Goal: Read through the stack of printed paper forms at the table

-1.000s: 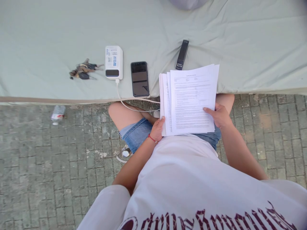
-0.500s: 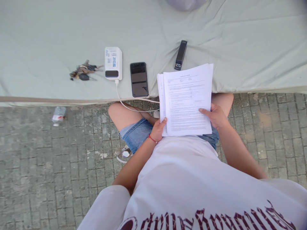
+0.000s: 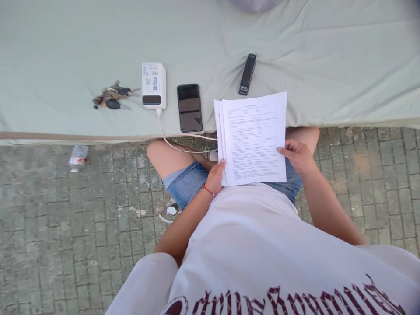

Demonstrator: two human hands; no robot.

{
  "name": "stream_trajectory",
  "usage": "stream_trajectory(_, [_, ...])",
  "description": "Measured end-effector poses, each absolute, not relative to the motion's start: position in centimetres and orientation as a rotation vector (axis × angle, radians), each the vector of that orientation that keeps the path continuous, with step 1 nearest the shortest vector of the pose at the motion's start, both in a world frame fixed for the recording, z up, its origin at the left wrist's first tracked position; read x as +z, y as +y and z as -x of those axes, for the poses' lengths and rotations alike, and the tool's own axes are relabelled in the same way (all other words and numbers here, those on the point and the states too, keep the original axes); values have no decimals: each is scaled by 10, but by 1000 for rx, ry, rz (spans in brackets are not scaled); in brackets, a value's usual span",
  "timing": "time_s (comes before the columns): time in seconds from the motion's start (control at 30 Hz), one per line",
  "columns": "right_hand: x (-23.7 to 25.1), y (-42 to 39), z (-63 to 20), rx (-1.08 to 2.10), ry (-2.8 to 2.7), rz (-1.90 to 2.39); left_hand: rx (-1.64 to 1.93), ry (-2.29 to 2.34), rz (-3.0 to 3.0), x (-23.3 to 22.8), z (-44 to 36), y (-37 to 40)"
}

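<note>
A stack of printed paper sheets [image 3: 254, 140] lies over my lap, its top end reaching past the table's front edge. The top sheet sits a little to the right of those under it, whose left edges show. My left hand [image 3: 215, 176] grips the lower left side of the stack, thumb on top and fingers hidden below. At the right edge, my right hand [image 3: 298, 156] pinches the paper between thumb and fingers. Just beyond the sheets a black stapler [image 3: 247, 74] rests on the cloth.
On the cloth-covered table [image 3: 82, 39] are a black phone [image 3: 190, 108], a white power bank [image 3: 154, 85] with a white cable [image 3: 164, 135], and a bunch of keys [image 3: 113, 95]. A plastic bottle [image 3: 78, 156] lies on the brick paving at left. A greyish rounded thing [image 3: 256, 3] shows at the top edge.
The top sheet has shifted slightly left and down, more in line with the stack. My right hand has moved a little to the right, its thumb now at the paper's edge.
</note>
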State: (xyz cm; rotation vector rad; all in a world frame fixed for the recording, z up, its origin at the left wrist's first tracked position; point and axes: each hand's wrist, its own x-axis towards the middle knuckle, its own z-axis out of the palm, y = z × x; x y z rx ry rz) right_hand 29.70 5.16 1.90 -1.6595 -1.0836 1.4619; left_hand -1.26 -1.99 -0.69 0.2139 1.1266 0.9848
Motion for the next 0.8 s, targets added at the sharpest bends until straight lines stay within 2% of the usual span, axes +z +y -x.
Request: stream_trajectory(0.8, [19,53,-285,1614,-1101,1568,998,1206,-168,-13,13,-20])
